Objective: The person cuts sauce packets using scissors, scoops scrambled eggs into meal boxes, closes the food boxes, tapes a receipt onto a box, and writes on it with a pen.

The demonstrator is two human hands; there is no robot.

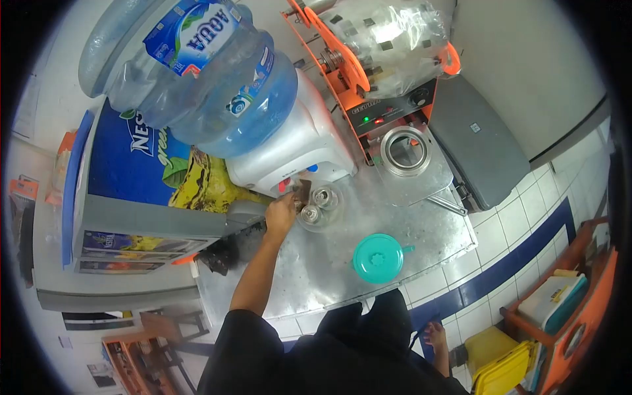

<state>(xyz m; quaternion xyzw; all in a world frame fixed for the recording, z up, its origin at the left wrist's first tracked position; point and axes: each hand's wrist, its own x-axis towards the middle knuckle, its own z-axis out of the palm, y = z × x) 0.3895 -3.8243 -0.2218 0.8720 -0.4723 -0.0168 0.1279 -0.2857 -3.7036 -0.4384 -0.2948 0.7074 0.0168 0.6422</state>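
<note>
My left hand (282,214) reaches to the front of a white water dispenser (293,155). Its fingers are closed round something small and brownish that I cannot make out, below the red tap (283,186). Right beside it, two clear glass vessels (322,196) stand close together on the metal table (329,257). A teal lidded container (378,258) with a handle sits nearer the table's front edge. Low at my side hangs my right hand (434,334), empty, with its fingers loosely apart.
An orange sealing machine (388,115) with a film roll stands at the back, a round metal ring before it. Left is a Nestea machine (131,158). A grey box (484,141) and a yellow bin (503,368) are on the right.
</note>
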